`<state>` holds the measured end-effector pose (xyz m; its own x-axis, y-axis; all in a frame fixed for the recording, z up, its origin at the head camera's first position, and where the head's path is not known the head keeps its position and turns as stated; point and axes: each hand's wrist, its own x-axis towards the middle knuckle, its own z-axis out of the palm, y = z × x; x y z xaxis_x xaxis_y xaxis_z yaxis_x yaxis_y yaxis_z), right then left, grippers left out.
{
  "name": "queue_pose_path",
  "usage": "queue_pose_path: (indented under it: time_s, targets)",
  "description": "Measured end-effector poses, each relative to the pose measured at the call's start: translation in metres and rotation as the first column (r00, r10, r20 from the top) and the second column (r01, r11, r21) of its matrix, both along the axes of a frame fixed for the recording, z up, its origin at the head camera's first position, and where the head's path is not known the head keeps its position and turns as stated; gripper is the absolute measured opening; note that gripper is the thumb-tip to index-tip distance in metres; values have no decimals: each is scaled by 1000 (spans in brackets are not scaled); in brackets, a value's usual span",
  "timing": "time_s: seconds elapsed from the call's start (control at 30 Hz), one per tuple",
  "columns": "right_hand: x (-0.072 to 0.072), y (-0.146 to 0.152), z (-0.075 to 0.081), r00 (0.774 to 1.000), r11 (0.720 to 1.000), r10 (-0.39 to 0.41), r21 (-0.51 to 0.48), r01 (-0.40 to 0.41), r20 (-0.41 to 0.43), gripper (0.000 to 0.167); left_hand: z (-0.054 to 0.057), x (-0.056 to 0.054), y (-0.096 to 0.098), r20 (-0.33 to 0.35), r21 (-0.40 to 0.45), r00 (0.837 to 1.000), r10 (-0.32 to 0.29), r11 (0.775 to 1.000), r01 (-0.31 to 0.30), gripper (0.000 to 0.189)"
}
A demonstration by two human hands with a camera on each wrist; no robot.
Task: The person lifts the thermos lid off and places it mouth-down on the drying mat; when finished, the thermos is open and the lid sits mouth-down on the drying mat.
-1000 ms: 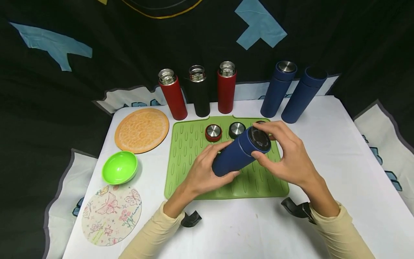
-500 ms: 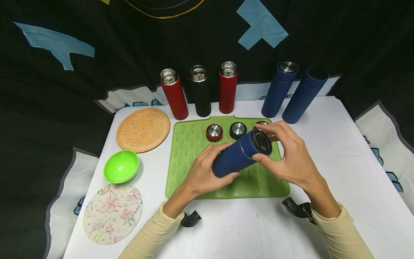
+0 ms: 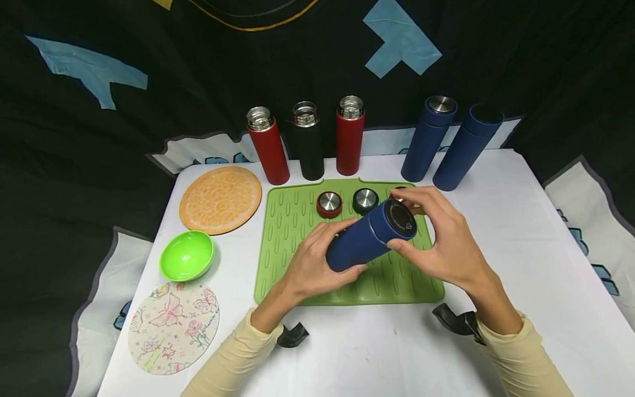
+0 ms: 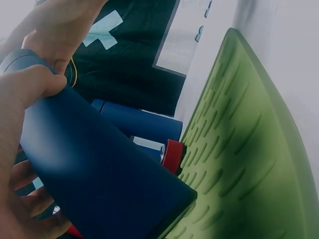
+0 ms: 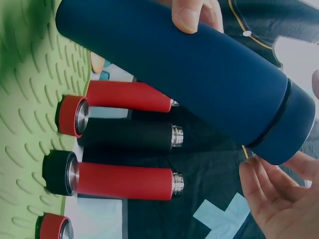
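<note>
Head: L hand (image 3: 313, 260) grips smooth blue cyl btl (image 3: 364, 237) over ridged mat (image 3: 283, 242).

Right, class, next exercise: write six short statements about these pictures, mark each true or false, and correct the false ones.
1. The left hand holds a blue bottle over the green mat. True.
2. The right hand is at the lidded end of that blue bottle. True.
3. The blue bottle in the left hand is upright. False: it is tilted.
4. Every lid on the green mat is black. False: there is one black lid and two red lids.
5. The black bottle and both red bottles stand open at the back. True.
6. The black bottle stands right of both red bottles. False: it stands between them.
</note>
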<state>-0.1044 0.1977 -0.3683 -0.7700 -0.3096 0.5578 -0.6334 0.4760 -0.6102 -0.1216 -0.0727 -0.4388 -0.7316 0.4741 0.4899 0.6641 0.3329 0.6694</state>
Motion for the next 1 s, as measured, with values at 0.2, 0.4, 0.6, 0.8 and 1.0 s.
queue_pose_path:
  time_s: [0.2,0.4,0.6,0.8,1.0]
  targets:
    - [3,0,-3,998,998,-65,15,65,23,63,-4,-1,1,-10,-17,1000,2,1000,-2,85]
    - [4,3,-2,999,999,29,26,-30,31,67,-4,-1,2,3,-6,1000,-20,1000,20,84]
    - [2,3,1,1000,999,-10,42,9,23,78,-2,0,1,1,2,1000,-14,1000,14,85]
    - [3,0,1,999,999,-30,45,28,28,69,0,0,-2,24,-9,1000,-9,1000,9,85]
    - [5,2,2,998,997,61,42,-63,34,70,-1,0,-3,49,-3,999,-22,1000,23,84]
